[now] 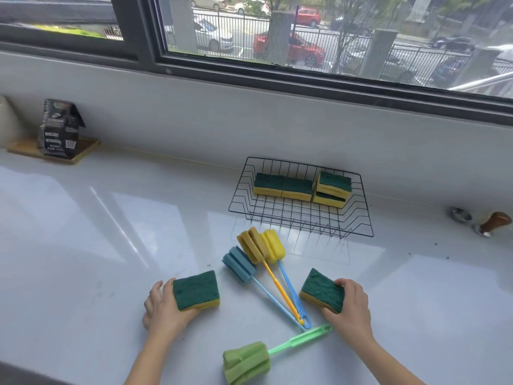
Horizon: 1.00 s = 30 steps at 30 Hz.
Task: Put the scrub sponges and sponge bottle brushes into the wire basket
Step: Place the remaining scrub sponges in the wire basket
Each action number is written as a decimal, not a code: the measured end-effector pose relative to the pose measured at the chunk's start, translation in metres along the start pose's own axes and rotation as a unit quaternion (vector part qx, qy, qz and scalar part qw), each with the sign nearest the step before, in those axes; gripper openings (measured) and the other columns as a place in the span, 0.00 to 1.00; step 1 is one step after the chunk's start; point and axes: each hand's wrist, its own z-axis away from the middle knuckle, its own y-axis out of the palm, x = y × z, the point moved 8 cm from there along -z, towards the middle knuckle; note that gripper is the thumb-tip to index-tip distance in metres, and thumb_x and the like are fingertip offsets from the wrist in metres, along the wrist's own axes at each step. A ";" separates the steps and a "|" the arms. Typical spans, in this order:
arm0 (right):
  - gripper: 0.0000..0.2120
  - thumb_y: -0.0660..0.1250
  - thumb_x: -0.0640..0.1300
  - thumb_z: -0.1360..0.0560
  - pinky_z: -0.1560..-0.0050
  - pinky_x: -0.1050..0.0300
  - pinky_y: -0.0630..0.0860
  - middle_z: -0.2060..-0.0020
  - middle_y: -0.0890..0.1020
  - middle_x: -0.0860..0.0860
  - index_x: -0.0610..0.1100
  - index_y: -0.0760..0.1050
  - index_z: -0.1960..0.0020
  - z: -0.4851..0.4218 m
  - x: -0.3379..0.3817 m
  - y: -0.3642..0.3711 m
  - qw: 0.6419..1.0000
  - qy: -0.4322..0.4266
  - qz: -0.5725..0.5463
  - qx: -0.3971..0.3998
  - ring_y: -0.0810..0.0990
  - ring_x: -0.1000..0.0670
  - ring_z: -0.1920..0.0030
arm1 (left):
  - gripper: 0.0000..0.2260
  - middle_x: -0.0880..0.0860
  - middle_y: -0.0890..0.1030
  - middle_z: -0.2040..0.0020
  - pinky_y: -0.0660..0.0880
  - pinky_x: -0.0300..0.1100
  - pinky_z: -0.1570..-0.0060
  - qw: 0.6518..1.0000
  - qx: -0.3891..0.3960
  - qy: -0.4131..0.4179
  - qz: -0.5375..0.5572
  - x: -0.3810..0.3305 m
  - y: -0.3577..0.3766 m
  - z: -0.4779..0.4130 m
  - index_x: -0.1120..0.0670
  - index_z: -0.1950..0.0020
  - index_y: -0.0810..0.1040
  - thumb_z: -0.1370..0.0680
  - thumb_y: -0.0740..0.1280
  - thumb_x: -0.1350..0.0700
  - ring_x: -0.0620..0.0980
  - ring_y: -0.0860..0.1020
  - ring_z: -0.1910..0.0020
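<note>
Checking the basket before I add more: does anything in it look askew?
Slightly. In the basket, the top sponge of the right-hand stack sits skewed on the sponge under it, edges not lined up. The two left sponges lie flat, side by side.

Left hand [163, 307]: gripping a scrub sponge [196, 290], green side up, on the white counter [83, 232].
Right hand [351, 302]: gripping a second sponge [322, 290].
Between the hands: blue [239, 263], orange [251, 245] and yellow [273, 245] bottle brushes are lying fanned; a green brush [247, 362] is lying nearer.
Wire basket [358, 218]: holding four sponges [283, 186], two stacked.
</note>
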 end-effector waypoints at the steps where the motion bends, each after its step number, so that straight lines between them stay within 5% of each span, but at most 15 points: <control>1: 0.28 0.74 0.43 0.39 0.50 0.49 0.73 0.43 0.71 0.53 0.51 0.68 0.42 -0.001 0.006 -0.001 1.000 -0.024 0.008 0.001 0.69 0.48 0.43 | 0.46 0.54 0.54 0.24 0.60 0.55 0.30 1.000 -0.005 0.030 -0.009 -0.002 -0.001 0.001 0.50 0.26 0.55 0.37 0.76 0.47 0.58 0.56 0.27; 4: 0.27 0.75 0.46 0.38 0.45 0.49 0.72 0.40 0.71 0.53 0.54 0.70 0.42 -0.005 0.023 -0.004 0.996 -0.083 0.021 0.004 0.69 0.49 0.40 | 0.47 0.51 0.54 0.23 0.57 0.51 0.29 0.988 -0.016 0.142 -0.055 -0.018 -0.003 0.005 0.50 0.25 0.49 0.36 0.75 0.47 0.53 0.55 0.25; 7: 0.20 0.73 0.47 0.35 0.43 0.51 0.71 0.40 0.73 0.54 0.54 0.73 0.45 -0.009 0.033 0.003 0.991 -0.109 0.058 0.044 0.71 0.49 0.40 | 0.38 0.49 0.64 0.28 0.61 0.48 0.32 0.978 0.010 0.199 -0.070 -0.029 0.006 0.008 0.49 0.27 0.56 0.32 0.71 0.50 0.51 0.60 0.29; 13: 0.15 0.71 0.45 0.34 0.53 0.56 0.69 0.51 0.75 0.57 0.54 0.71 0.50 -0.019 0.041 0.006 0.982 -0.108 0.118 0.100 0.72 0.51 0.50 | 0.23 0.45 0.75 0.44 0.67 0.44 0.52 0.985 0.014 0.167 -0.037 -0.029 0.007 -0.002 0.46 0.43 0.66 0.33 0.69 0.59 0.49 0.69 0.43; 18: 0.14 0.71 0.47 0.34 0.52 0.56 0.69 0.54 0.73 0.59 0.55 0.70 0.51 -0.025 0.042 0.007 0.975 -0.106 0.147 0.131 0.72 0.52 0.52 | 0.17 0.43 0.76 0.54 0.72 0.47 0.55 0.989 0.046 0.143 -0.006 -0.028 0.004 -0.012 0.45 0.54 0.69 0.35 0.70 0.61 0.50 0.71 0.49; 26: 0.13 0.75 0.44 0.37 0.52 0.54 0.74 0.57 0.77 0.60 0.55 0.73 0.58 -0.060 0.043 -0.019 0.979 0.014 -0.023 0.201 0.75 0.52 0.48 | 0.15 0.43 0.81 0.53 0.73 0.42 0.54 0.975 0.072 0.171 0.126 -0.079 -0.049 -0.033 0.43 0.54 0.76 0.39 0.71 0.51 0.45 0.78 0.52; 28: 0.13 0.74 0.41 0.36 0.61 0.58 0.76 0.55 0.78 0.57 0.53 0.75 0.58 -0.076 0.058 -0.033 0.974 0.009 -0.084 0.211 0.77 0.52 0.48 | 0.15 0.42 0.81 0.52 0.71 0.38 0.54 0.967 0.059 0.188 0.158 -0.108 -0.061 -0.044 0.43 0.53 0.76 0.37 0.72 0.52 0.42 0.77 0.50; 30: 0.13 0.74 0.40 0.35 0.57 0.54 0.78 0.52 0.78 0.54 0.53 0.75 0.57 -0.095 0.078 -0.045 0.970 -0.009 -0.120 0.210 0.76 0.52 0.46 | 0.16 0.43 0.80 0.50 0.70 0.35 0.53 0.959 0.051 0.221 0.170 -0.145 -0.065 -0.057 0.43 0.52 0.75 0.34 0.75 0.58 0.42 0.77 0.49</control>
